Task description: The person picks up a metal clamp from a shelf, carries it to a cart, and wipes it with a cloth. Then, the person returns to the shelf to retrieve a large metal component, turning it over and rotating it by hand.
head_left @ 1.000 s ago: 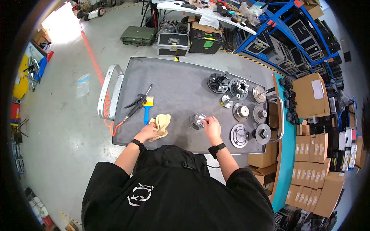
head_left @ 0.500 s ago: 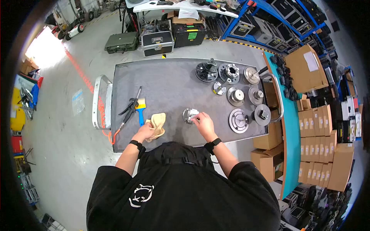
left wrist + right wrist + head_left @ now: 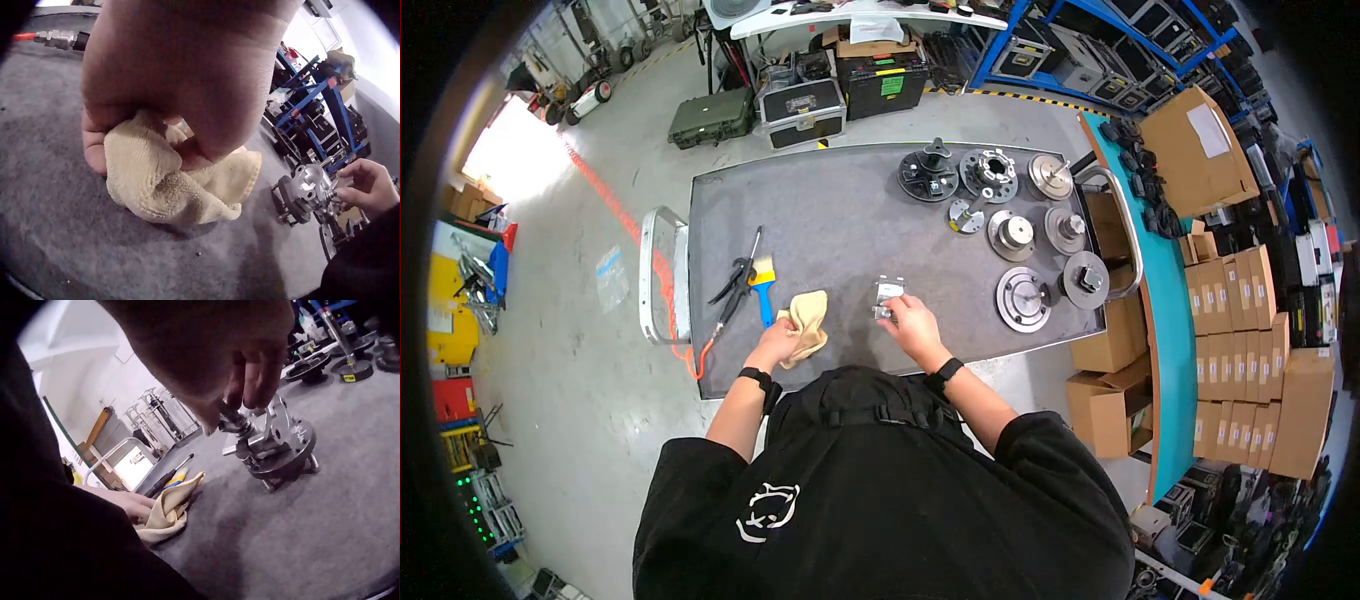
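Observation:
A cream cloth (image 3: 804, 326) lies bunched on the grey table under the left hand (image 3: 774, 346); the left wrist view shows that hand's (image 3: 181, 75) fingers curled into the cloth (image 3: 156, 175). The right hand (image 3: 914, 332) pinches a small part of a silvery metal assembly (image 3: 888, 292) between thumb and fingers. In the right wrist view, the assembly (image 3: 275, 447) has a round dark base on short legs standing on the table, with the right hand (image 3: 219, 369) at its upper side.
Left of the cloth lie a blue brush (image 3: 764, 290) and a black air gun (image 3: 736, 284) with an orange hose. Several metal discs and flanges (image 3: 1022, 298) stand at the table's right end. Metal handles (image 3: 662, 275) rise at both ends of the table (image 3: 830, 200).
The head view has shifted. The metal assembly has turned under the right hand, which still pinches it. The left hand stays on the cloth.

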The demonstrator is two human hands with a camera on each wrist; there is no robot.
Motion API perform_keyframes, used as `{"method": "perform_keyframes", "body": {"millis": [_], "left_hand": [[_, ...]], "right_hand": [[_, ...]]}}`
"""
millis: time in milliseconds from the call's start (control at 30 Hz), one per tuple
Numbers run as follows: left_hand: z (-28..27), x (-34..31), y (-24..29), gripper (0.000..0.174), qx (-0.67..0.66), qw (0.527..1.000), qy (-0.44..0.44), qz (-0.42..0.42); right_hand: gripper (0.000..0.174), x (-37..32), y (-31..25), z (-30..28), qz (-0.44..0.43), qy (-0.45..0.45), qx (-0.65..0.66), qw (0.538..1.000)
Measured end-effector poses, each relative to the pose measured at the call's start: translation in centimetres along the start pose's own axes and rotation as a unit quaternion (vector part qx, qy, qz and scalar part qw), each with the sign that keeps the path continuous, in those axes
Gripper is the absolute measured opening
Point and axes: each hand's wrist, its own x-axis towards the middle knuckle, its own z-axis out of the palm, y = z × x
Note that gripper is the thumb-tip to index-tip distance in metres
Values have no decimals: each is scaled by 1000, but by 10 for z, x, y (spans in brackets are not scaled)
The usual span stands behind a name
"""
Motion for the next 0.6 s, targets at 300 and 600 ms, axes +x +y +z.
{"method": "perform_keyframes", "body": {"millis": [300,600], "left_hand": [[4,-8,6,34,-14,999,50,-14],[10,-29,24,34,-40,991,123,-28]], "right_hand": [[18,22,36,-31,130,19,130,983],[19,54,97,-111,148,-4,100,984]]}}
